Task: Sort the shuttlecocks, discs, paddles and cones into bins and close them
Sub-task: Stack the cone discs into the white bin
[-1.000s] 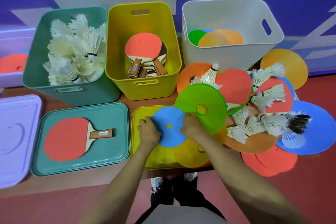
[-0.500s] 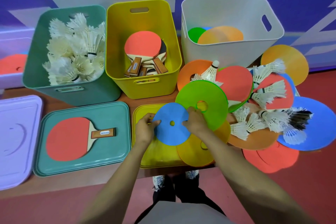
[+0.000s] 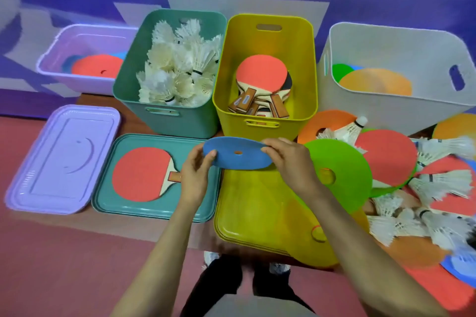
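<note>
Head view. A thin, flat, round blue disc [image 3: 238, 153] with a small centre hole is held just in front of the yellow bin [image 3: 239, 121], tilted, above the lids. Its left edge is pinched by the left hand [image 3: 195, 177], and its right edge is gripped by the curled fingers of the right hand [image 3: 291, 165].

Wooden-handled paddles [image 3: 261, 76] with red rubber faces are stacked inside the yellow bin. To its left, a teal bin [image 3: 134, 59] is filled with white feathered shuttlecocks [image 3: 177, 72]. To its right stands a white bin [image 3: 386, 41] in which orange and green discs are seen.

A smooth yellow lid [image 3: 252, 203] lies in front of the yellow bin. A teal lid [image 3: 108, 203] at front left bears one red paddle [image 3: 140, 175]. A green disc [image 3: 342, 170] lies at front right, beside loose shuttlecocks [image 3: 443, 183].
</note>
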Available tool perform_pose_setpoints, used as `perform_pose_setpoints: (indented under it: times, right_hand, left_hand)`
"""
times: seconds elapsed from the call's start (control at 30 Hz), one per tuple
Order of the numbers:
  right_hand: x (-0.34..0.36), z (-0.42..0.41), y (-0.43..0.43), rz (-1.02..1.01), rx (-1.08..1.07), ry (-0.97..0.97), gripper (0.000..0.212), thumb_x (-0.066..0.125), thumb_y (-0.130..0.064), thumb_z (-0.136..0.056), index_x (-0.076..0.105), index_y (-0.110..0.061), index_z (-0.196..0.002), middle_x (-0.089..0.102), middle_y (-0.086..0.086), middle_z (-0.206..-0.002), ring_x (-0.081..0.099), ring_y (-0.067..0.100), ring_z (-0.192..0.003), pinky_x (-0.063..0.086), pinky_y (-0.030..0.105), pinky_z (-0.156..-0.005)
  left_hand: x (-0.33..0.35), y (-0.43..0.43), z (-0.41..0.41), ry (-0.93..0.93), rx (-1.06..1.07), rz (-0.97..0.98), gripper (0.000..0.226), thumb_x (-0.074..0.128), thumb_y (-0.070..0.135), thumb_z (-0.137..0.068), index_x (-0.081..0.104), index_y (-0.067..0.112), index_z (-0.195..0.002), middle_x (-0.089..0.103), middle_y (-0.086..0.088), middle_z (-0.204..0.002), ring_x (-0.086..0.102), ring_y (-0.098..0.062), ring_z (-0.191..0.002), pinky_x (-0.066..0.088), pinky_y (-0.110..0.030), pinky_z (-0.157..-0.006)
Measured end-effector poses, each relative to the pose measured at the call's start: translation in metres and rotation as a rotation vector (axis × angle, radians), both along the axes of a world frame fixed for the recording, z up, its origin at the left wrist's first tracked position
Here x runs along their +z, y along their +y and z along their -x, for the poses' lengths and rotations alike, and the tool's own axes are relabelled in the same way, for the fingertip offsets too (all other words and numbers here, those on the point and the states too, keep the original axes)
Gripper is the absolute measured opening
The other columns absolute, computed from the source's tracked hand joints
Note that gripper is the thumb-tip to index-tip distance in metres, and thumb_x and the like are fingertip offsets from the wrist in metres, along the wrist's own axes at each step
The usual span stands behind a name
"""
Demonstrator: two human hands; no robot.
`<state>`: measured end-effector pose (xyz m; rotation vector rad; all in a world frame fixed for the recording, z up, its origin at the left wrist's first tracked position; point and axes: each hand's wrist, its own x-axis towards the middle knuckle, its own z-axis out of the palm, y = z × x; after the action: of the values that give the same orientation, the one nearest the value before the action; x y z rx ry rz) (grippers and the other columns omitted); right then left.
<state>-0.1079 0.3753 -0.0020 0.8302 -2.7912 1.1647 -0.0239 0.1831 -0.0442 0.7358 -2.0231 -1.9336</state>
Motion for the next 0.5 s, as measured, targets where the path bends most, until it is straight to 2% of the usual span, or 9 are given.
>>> perform_pose_setpoints:
  times: [0.03,0.1,0.13,0.2,0.27,0.37,0.43,0.5]
  right_hand:
    - [0.004,0.000,-0.014,0.009,0.018,0.019,0.022,0.057,-0.021,-0.088,0.071,-0.013,-0.102,0.071,0.005,-0.092,0.067,0.025,-0.076,0.048,0.031,-0.064]
    - [0.013,-0.001,-0.046,0.007,0.054,0.078,0.021,0.057,-0.023,-0.087,0.071,-0.015,-0.101,0.071,0.002,-0.093,0.067,0.023,-0.076,0.051,0.031,-0.062]
    - [0.016,-0.001,-0.062,0.007,0.073,0.123,0.020,0.057,-0.022,-0.088,0.071,-0.016,-0.101,0.071,0.001,-0.093,0.067,0.023,-0.076,0.052,0.030,-0.060]
    - [0.021,0.001,-0.099,0.020,0.101,0.205,0.020,0.058,-0.021,-0.088,0.071,-0.014,-0.102,0.071,0.002,-0.094,0.068,0.022,-0.076,0.053,0.030,-0.060]
    - [0.025,0.003,-0.141,0.052,0.106,0.263,0.026,0.054,-0.024,-0.091,0.071,-0.010,-0.103,0.071,0.005,-0.095,0.068,0.022,-0.078,0.053,0.032,-0.065]
    - [0.032,0.002,-0.213,0.071,0.094,0.299,0.032,0.048,-0.024,-0.091,0.070,-0.005,-0.105,0.071,0.008,-0.095,0.067,0.022,-0.079,0.049,0.027,-0.071]
    - [0.038,0.002,-0.260,0.067,0.073,0.290,0.031,0.048,-0.023,-0.091,0.069,-0.006,-0.105,0.072,0.008,-0.095,0.067,0.023,-0.079,0.045,0.025,-0.071]
    - [0.048,0.004,-0.303,0.056,0.023,0.234,0.026,0.052,-0.023,-0.092,0.067,-0.008,-0.106,0.072,0.008,-0.095,0.068,0.025,-0.079,0.047,0.028,-0.070]
  left_hand:
    - [0.002,-0.011,-0.002,0.015,0.021,0.003,0.015,0.057,0.018,-0.094,0.062,0.013,-0.107,0.066,0.007,-0.089,0.059,-0.006,-0.081,0.050,-0.028,-0.069]
    - [0.005,-0.039,-0.004,0.058,0.055,0.043,0.018,0.056,0.020,-0.093,0.060,0.012,-0.109,0.066,0.003,-0.096,0.060,-0.010,-0.089,0.050,-0.041,-0.083]
    - [0.006,-0.054,-0.004,0.075,0.077,0.076,0.018,0.055,0.019,-0.094,0.059,0.013,-0.110,0.066,0.002,-0.099,0.059,-0.009,-0.092,0.049,-0.042,-0.087]
    - [0.011,-0.088,-0.005,0.105,0.129,0.143,0.016,0.055,0.016,-0.095,0.057,0.018,-0.110,0.066,0.006,-0.099,0.059,-0.005,-0.091,0.048,-0.032,-0.087]
    - [0.017,-0.127,-0.008,0.138,0.159,0.208,0.015,0.054,0.017,-0.095,0.057,0.017,-0.110,0.065,0.010,-0.095,0.060,-0.001,-0.086,0.047,-0.020,-0.079]
    - [0.026,-0.198,-0.010,0.147,0.154,0.315,0.016,0.052,0.016,-0.096,0.055,0.021,-0.111,0.064,0.007,-0.097,0.058,0.007,-0.085,0.044,-0.011,-0.074]
    - [0.031,-0.248,-0.007,0.134,0.133,0.357,0.022,0.051,0.014,-0.096,0.054,0.024,-0.116,0.064,0.005,-0.107,0.059,0.003,-0.094,0.046,-0.012,-0.079]
    - [0.038,-0.293,-0.001,0.135,0.122,0.364,0.026,0.053,0.013,-0.095,0.054,0.018,-0.121,0.063,0.000,-0.114,0.060,-0.010,-0.098,0.050,-0.021,-0.082]
